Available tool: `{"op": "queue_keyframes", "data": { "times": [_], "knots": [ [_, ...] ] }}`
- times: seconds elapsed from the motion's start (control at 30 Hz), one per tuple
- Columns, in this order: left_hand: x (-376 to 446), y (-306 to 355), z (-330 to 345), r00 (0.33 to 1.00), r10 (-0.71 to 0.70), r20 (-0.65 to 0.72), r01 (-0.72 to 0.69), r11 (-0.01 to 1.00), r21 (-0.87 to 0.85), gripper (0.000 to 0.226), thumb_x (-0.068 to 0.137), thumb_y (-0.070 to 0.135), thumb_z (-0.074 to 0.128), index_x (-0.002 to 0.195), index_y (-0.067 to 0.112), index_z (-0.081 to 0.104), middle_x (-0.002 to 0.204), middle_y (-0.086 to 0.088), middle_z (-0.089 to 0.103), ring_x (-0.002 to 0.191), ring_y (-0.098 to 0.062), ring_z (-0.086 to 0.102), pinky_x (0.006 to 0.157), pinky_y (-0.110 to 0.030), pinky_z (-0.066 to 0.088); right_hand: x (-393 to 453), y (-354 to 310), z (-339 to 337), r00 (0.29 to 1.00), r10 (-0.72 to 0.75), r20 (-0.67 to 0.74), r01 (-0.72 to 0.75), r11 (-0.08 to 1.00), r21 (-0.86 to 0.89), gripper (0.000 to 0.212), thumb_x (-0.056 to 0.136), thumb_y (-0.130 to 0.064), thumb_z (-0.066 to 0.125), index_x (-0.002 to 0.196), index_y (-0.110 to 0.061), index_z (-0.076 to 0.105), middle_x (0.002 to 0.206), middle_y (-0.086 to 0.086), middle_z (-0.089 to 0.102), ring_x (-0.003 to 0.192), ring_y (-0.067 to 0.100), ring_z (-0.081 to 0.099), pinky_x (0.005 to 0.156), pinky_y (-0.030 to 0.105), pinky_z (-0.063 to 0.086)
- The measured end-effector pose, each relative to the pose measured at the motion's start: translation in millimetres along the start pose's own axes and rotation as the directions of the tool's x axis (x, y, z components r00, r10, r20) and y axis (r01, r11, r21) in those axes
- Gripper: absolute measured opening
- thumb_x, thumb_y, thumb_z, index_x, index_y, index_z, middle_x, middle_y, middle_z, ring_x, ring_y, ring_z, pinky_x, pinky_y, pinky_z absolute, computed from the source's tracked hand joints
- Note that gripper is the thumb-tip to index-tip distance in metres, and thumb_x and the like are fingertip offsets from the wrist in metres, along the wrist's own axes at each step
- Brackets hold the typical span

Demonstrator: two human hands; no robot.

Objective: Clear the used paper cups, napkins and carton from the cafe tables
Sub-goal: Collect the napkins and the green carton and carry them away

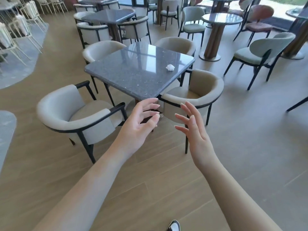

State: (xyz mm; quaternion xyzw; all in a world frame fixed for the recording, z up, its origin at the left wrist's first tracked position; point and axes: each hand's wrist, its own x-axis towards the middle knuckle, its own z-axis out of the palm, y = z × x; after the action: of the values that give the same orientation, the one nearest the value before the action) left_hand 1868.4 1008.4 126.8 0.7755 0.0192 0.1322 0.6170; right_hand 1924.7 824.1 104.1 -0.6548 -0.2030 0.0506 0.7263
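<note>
A crumpled white napkin (pixel 170 67) lies on the dark grey stone table (pixel 133 72), near its right edge. Both my hands are raised in front of me, short of the table's near corner. My left hand (pixel 141 120) has its fingers loosely spread and holds nothing. My right hand (pixel 193 129) faces it, fingers straight and apart, and is empty too. No cups or carton show on this table.
Beige tub chairs ring the table: one at the near left (pixel 75 117), one at the near right (pixel 196 95), two behind. More tables and chairs (pixel 260 54) fill the room beyond. Wooden floor (pixel 150 189) lies under my arms, my shoe (pixel 174 225) at the bottom edge.
</note>
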Motion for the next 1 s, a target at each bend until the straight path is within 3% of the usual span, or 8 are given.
{"op": "queue_keyframes", "data": {
  "times": [0.23,0.37,0.6,0.73,0.83,0.9,1.0],
  "knots": [
    [78,-27,6,0.999,-0.025,-0.033,0.024,0.999,-0.035,0.041,0.092,0.053,0.057,0.132,0.055,0.053,0.134,0.021,0.06,0.129,-0.007,0.058,0.096,-0.035,0.056,90,26,-19,1.0,0.0,0.02,-0.001,1.0,0.023,0.049,0.097,-0.058,0.037,0.145,-0.046,0.042,0.151,-0.019,0.048,0.132,0.009,0.055,0.099,0.032,0.052],
    [132,-50,-4,0.999,-0.026,-0.046,0.025,1.0,-0.019,0.04,0.093,0.052,0.057,0.132,0.057,0.052,0.135,0.021,0.059,0.13,-0.008,0.057,0.1,-0.042,0.056,143,47,-17,0.999,0.032,0.036,-0.032,0.999,-0.009,0.05,0.097,-0.06,0.038,0.145,-0.048,0.043,0.152,-0.021,0.046,0.132,0.008,0.055,0.1,0.035,0.052],
    [251,-86,-32,0.998,0.001,-0.061,-0.004,0.999,-0.041,0.039,0.093,0.054,0.057,0.132,0.057,0.051,0.133,0.022,0.06,0.129,-0.007,0.058,0.105,-0.05,0.052,254,67,-3,0.999,0.03,0.026,-0.027,0.995,-0.096,0.038,0.096,-0.064,0.037,0.133,-0.067,0.045,0.145,-0.031,0.05,0.132,0.006,0.055,0.098,0.032,0.05],
    [324,-93,-51,1.0,0.003,-0.006,-0.003,0.999,-0.048,0.042,0.093,0.057,0.056,0.135,0.055,0.051,0.135,0.022,0.059,0.129,-0.007,0.057,0.107,-0.053,0.05,315,70,-5,1.0,0.0,-0.02,-0.003,0.991,-0.134,0.049,0.092,-0.077,0.039,0.139,-0.063,0.043,0.148,-0.027,0.048,0.132,0.006,0.055,0.1,0.033,0.049],
    [373,-95,-57,0.999,0.013,0.048,-0.011,0.999,-0.039,0.043,0.091,0.059,0.056,0.134,0.056,0.051,0.133,0.024,0.059,0.129,-0.006,0.057,0.107,-0.053,0.05,351,74,-10,0.998,-0.003,-0.064,-0.005,0.991,-0.132,0.044,0.094,-0.074,0.039,0.136,-0.064,0.044,0.151,-0.024,0.046,0.132,0.008,0.055,0.099,0.033,0.05],
    [400,-96,-54,0.998,0.016,0.063,-0.013,0.998,-0.061,0.042,0.09,0.057,0.056,0.132,0.056,0.052,0.132,0.024,0.059,0.129,-0.007,0.058,0.108,-0.053,0.05,370,80,-15,0.997,0.005,-0.082,-0.016,0.992,-0.129,0.041,0.095,-0.069,0.038,0.135,-0.065,0.045,0.151,-0.024,0.046,0.133,0.007,0.054,0.096,0.028,0.052],
    [436,-100,-43,0.996,0.014,0.085,-0.008,0.997,-0.074,0.046,0.089,0.056,0.056,0.134,0.05,0.053,0.131,0.025,0.06,0.127,-0.004,0.058,0.107,-0.05,0.051,402,90,-21,0.997,0.005,-0.081,-0.017,0.99,-0.142,0.047,0.092,-0.077,0.039,0.137,-0.064,0.044,0.152,-0.025,0.045,0.133,0.007,0.054,0.095,0.023,0.051]
  ]
}}
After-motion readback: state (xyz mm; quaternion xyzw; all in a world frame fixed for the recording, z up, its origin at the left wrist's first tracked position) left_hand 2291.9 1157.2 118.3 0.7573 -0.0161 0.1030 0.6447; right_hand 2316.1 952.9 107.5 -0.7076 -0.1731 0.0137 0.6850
